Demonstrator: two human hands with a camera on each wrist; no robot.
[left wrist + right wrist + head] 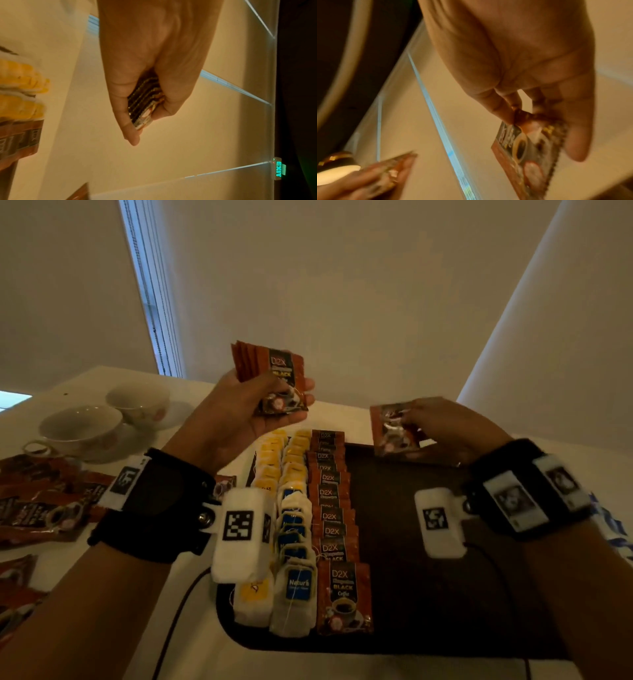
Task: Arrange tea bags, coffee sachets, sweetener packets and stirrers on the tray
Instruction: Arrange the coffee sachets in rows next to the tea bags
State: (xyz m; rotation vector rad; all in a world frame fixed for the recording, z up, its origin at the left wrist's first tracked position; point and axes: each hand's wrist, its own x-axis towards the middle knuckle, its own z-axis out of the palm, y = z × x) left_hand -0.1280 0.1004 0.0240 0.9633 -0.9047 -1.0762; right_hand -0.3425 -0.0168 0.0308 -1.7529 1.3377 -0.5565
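Observation:
A dark tray (pixel 428 594) lies before me with three overlapping rows at its left: yellow-tagged tea bags (pixel 270 460), blue-tagged tea bags (pixel 294 529) and brown coffee sachets (pixel 332 515). My left hand (pixel 260 409) is raised above the tray's far left corner and grips a fanned stack of coffee sachets (pixel 274 371); the stack's edges (pixel 145 102) show between thumb and fingers. My right hand (pixel 445 426) pinches a single coffee sachet (pixel 394 429) over the tray's far edge, right of the sachet row. That sachet (pixel 527 155) hangs from my fingertips.
Two floral teacups (pixel 82 429) (pixel 140 402) stand on the white table at the far left. More loose coffee sachets (pixel 37 508) lie scattered at the left edge. The tray's right half is bare dark surface. A wall rises just behind the table.

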